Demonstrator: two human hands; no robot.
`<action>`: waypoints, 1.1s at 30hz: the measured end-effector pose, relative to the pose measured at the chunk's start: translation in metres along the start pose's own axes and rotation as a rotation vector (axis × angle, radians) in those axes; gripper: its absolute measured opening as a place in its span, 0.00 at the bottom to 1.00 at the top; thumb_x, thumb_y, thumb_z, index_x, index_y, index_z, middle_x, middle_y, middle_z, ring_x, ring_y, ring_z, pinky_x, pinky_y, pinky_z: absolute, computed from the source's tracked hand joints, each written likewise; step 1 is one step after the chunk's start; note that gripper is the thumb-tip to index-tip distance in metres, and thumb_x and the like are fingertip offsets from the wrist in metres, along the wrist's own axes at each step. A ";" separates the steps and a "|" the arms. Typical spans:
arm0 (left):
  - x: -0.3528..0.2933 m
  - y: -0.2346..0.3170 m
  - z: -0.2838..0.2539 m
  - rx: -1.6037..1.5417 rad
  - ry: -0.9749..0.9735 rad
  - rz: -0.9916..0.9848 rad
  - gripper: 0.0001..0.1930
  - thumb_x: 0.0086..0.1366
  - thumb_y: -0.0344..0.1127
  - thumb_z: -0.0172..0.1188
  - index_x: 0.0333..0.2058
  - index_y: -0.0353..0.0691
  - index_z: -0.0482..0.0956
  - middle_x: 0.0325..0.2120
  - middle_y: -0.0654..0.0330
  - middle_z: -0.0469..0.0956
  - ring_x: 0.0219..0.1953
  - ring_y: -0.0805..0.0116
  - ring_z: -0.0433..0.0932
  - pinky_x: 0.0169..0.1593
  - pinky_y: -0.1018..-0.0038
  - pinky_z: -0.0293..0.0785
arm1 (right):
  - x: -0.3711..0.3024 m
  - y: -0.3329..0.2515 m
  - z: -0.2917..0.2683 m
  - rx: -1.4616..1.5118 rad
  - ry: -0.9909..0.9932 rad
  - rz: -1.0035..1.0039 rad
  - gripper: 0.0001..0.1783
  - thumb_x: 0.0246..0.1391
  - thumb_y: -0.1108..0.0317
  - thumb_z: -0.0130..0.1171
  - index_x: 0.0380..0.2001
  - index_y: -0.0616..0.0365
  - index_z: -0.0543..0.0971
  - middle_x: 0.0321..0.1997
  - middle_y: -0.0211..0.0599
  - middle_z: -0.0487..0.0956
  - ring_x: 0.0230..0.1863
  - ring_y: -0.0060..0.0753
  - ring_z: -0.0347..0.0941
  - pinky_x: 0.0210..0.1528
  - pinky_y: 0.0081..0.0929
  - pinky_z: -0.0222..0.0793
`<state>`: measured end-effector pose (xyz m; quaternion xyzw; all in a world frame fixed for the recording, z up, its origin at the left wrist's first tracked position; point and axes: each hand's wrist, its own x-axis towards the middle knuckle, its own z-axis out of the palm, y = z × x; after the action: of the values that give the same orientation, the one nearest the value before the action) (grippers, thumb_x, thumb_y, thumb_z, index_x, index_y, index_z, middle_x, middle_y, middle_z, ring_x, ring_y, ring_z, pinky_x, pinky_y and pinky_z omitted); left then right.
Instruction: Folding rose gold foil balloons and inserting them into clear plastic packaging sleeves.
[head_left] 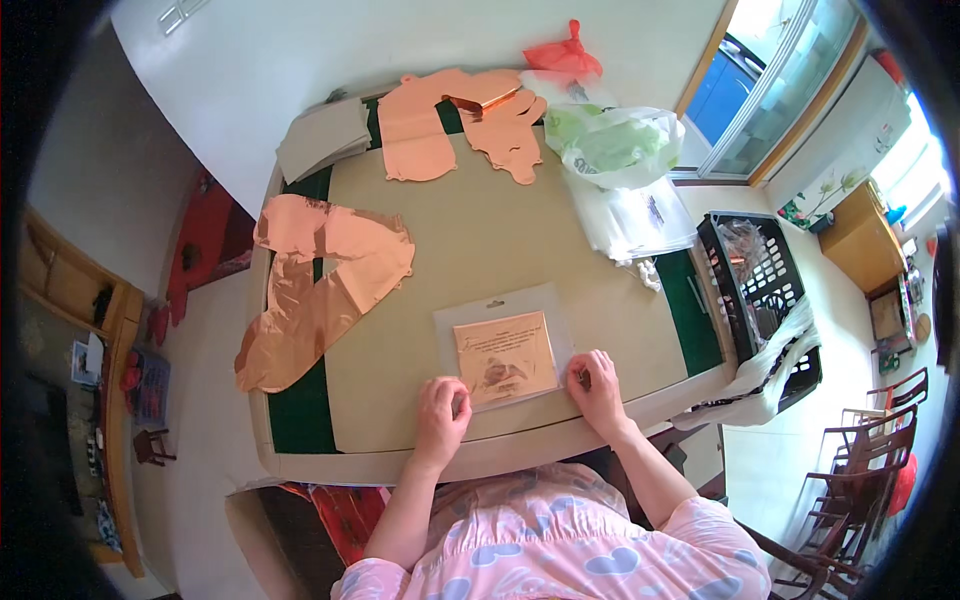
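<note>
A clear plastic bag (545, 300) lies flat on the table in front of me. Inside it is a folded rose-gold foil piece (535, 345) with dark print and a small picture. My left hand (443, 415) is curled closed at the bag's lower left corner. At the lower right edge, my right hand (597, 390) has its fingers bent in and pressed together on the plastic. Farther left spreads a large, shiny, flat foil balloon (340, 270), creased. Matte salmon-coloured flat pieces (415, 135), apparently foil balloons, lie at the far edge, one with a simple drawn face.
Grey sheets (325, 138) are stacked at the far left corner. A white-green plastic bag (615, 145), a pile of clear bags (640, 220) and a red bag (565, 55) sit far right. A black basket (745, 270) stands beyond the table's right edge, with wooden chairs (860, 480) farther off.
</note>
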<state>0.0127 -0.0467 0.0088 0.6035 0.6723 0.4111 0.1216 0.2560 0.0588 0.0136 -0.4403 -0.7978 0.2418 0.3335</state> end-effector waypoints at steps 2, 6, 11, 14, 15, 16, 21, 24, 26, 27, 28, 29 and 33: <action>0.001 -0.004 0.000 -0.072 0.053 0.027 0.14 0.49 0.17 0.60 0.32 0.39 0.69 0.34 0.55 0.73 0.40 0.54 0.72 0.44 0.63 0.70 | 0.000 0.000 0.002 0.002 0.031 0.017 0.13 0.43 0.81 0.57 0.34 0.56 0.72 0.33 0.39 0.71 0.39 0.47 0.67 0.42 0.37 0.65; 0.001 -0.002 -0.001 -0.043 0.073 0.068 0.14 0.48 0.16 0.58 0.32 0.38 0.68 0.34 0.55 0.72 0.40 0.54 0.71 0.44 0.63 0.70 | -0.002 0.005 0.004 -0.066 0.102 -0.001 0.18 0.41 0.85 0.52 0.39 0.58 0.73 0.39 0.44 0.71 0.44 0.49 0.67 0.47 0.37 0.67; -0.003 -0.009 0.005 -0.089 0.073 0.048 0.14 0.49 0.16 0.58 0.33 0.38 0.68 0.35 0.54 0.72 0.40 0.53 0.71 0.44 0.62 0.70 | -0.024 -0.050 0.023 -0.072 -0.178 -0.255 0.26 0.48 0.79 0.55 0.54 0.56 0.72 0.57 0.45 0.70 0.63 0.47 0.62 0.66 0.40 0.57; 0.002 -0.003 0.004 -0.041 0.073 0.084 0.14 0.50 0.16 0.57 0.33 0.38 0.68 0.35 0.54 0.72 0.42 0.52 0.71 0.46 0.61 0.70 | -0.034 -0.065 0.035 -0.239 -0.376 -0.302 0.27 0.54 0.68 0.55 0.58 0.61 0.68 0.66 0.42 0.64 0.69 0.40 0.56 0.69 0.45 0.50; 0.004 -0.003 0.005 -0.046 0.076 0.091 0.14 0.50 0.16 0.57 0.33 0.38 0.68 0.35 0.54 0.72 0.42 0.52 0.71 0.46 0.61 0.70 | -0.036 -0.058 0.030 -0.263 -0.349 -0.282 0.27 0.54 0.68 0.55 0.59 0.61 0.68 0.66 0.42 0.64 0.69 0.41 0.56 0.69 0.45 0.50; 0.002 -0.004 0.004 -0.033 0.078 0.085 0.14 0.50 0.16 0.57 0.34 0.38 0.68 0.35 0.54 0.72 0.42 0.52 0.71 0.46 0.61 0.70 | -0.039 -0.048 0.024 -0.281 -0.332 -0.273 0.28 0.54 0.68 0.55 0.59 0.61 0.68 0.66 0.42 0.65 0.69 0.41 0.57 0.70 0.45 0.49; -0.003 -0.006 0.002 -0.018 0.090 0.070 0.14 0.49 0.16 0.57 0.34 0.38 0.68 0.36 0.54 0.71 0.43 0.52 0.71 0.47 0.61 0.70 | -0.039 -0.010 -0.025 -0.381 -0.244 -0.147 0.26 0.57 0.67 0.52 0.59 0.55 0.69 0.65 0.39 0.66 0.68 0.39 0.58 0.69 0.46 0.49; -0.002 -0.004 0.000 0.025 0.110 0.079 0.14 0.49 0.17 0.57 0.34 0.38 0.68 0.37 0.53 0.72 0.43 0.52 0.71 0.48 0.60 0.70 | -0.019 0.001 -0.037 -0.482 -0.203 -0.196 0.22 0.55 0.68 0.54 0.54 0.54 0.73 0.60 0.38 0.71 0.63 0.39 0.63 0.65 0.43 0.56; -0.004 -0.006 -0.006 0.007 0.030 0.042 0.15 0.50 0.18 0.58 0.36 0.38 0.70 0.39 0.52 0.72 0.46 0.51 0.71 0.50 0.60 0.70 | 0.019 -0.004 -0.035 -0.358 -0.280 -0.116 0.18 0.54 0.69 0.55 0.50 0.55 0.76 0.55 0.40 0.74 0.58 0.43 0.67 0.59 0.42 0.62; -0.005 -0.006 -0.011 0.018 0.045 0.032 0.15 0.50 0.18 0.58 0.36 0.38 0.70 0.39 0.52 0.72 0.46 0.51 0.71 0.50 0.60 0.70 | 0.044 -0.013 -0.026 -0.295 -0.242 -0.221 0.16 0.54 0.69 0.55 0.47 0.55 0.77 0.52 0.41 0.75 0.55 0.45 0.68 0.57 0.42 0.63; -0.009 -0.004 -0.016 0.021 0.065 0.053 0.15 0.50 0.18 0.58 0.38 0.38 0.70 0.40 0.52 0.72 0.47 0.51 0.71 0.51 0.60 0.70 | 0.069 -0.025 -0.014 -0.228 -0.206 -0.326 0.14 0.53 0.70 0.55 0.45 0.56 0.77 0.50 0.42 0.75 0.52 0.47 0.69 0.55 0.42 0.65; -0.011 0.001 -0.023 0.022 0.083 0.082 0.16 0.51 0.19 0.58 0.39 0.38 0.71 0.42 0.52 0.72 0.48 0.51 0.71 0.52 0.61 0.70 | 0.093 -0.028 -0.004 -0.223 -0.201 -0.377 0.15 0.52 0.67 0.57 0.45 0.54 0.77 0.50 0.43 0.75 0.53 0.47 0.69 0.55 0.41 0.65; -0.038 0.019 -0.093 0.183 0.184 0.038 0.15 0.54 0.21 0.59 0.42 0.38 0.72 0.45 0.52 0.72 0.49 0.50 0.71 0.54 0.61 0.69 | 0.161 -0.007 0.043 -0.459 -0.563 -0.153 0.29 0.39 0.52 0.68 0.46 0.51 0.78 0.53 0.46 0.75 0.54 0.48 0.71 0.52 0.43 0.69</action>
<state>-0.0254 -0.1206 0.0683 0.5844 0.7037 0.4040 -0.0037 0.1571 0.1906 0.0413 -0.3590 -0.9223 0.1423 0.0108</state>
